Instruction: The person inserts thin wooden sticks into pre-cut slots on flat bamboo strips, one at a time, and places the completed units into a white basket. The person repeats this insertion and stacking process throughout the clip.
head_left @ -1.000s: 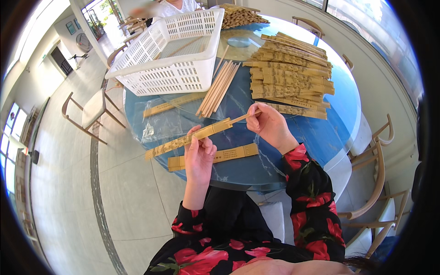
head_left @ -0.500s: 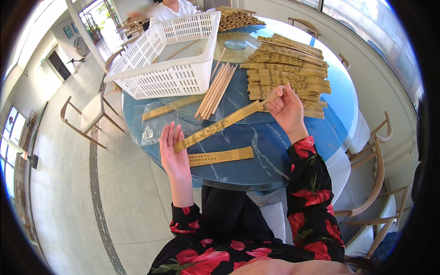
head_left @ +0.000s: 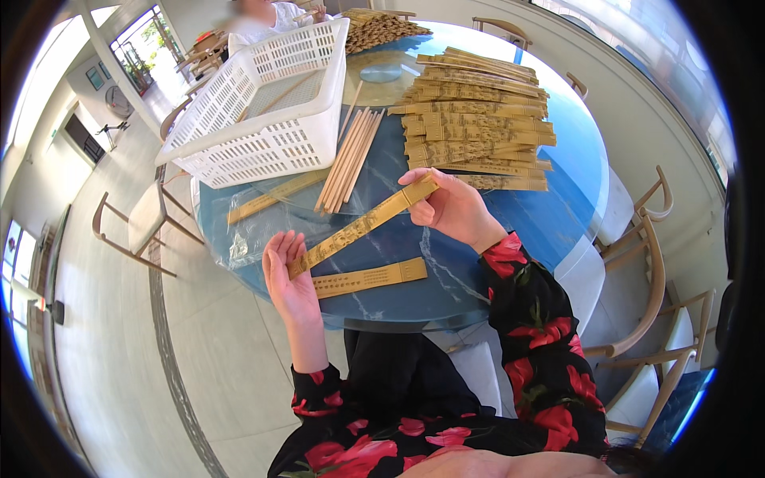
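A long tan paper sleeve [head_left: 362, 226] with printed decoration stretches between both hands above the blue round table [head_left: 550, 215]. My right hand [head_left: 450, 209] grips its upper right end. My left hand [head_left: 288, 275] is open with the palm up, and the sleeve's lower left end rests on its fingers. A second, shorter tan sleeve [head_left: 369, 279] lies flat on the table just below. A bundle of bare wooden chopsticks [head_left: 351, 158] lies on the table beyond the hands.
A white plastic basket [head_left: 263, 111] stands at the table's far left. A large pile of tan sleeves [head_left: 474, 115] covers the far right. Another sleeve [head_left: 275, 196] lies on clear plastic wrap. Another person sits across the table. Wooden chairs [head_left: 637, 263] stand to the right and left.
My right hand has carried the sleeve's end up and to the right. My left hand has let go its pinch, moved left and opened palm up under the other end.
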Motion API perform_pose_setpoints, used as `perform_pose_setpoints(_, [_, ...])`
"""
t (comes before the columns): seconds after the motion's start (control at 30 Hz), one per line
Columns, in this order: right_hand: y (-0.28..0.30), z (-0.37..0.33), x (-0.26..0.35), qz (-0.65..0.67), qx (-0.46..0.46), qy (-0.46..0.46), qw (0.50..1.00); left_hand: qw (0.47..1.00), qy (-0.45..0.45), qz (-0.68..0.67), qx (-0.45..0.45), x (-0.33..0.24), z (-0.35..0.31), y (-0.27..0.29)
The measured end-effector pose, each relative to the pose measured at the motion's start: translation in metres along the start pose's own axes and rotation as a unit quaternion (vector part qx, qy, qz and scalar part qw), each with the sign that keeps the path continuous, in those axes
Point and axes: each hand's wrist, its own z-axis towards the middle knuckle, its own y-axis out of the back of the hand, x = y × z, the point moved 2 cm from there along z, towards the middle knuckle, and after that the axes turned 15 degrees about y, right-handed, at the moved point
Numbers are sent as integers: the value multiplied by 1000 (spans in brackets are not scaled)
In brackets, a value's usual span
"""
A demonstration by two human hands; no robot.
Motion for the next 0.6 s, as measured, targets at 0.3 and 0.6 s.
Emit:
perform_pose_setpoints(0.3, [-2, 1, -1, 40, -12, 5, 999, 998, -14, -54, -28, 4, 2, 11])
perform_pose_setpoints(0.6, [8, 2, -1, -56, 6, 31, 998, 999, -42, -20, -24, 2, 2, 8])
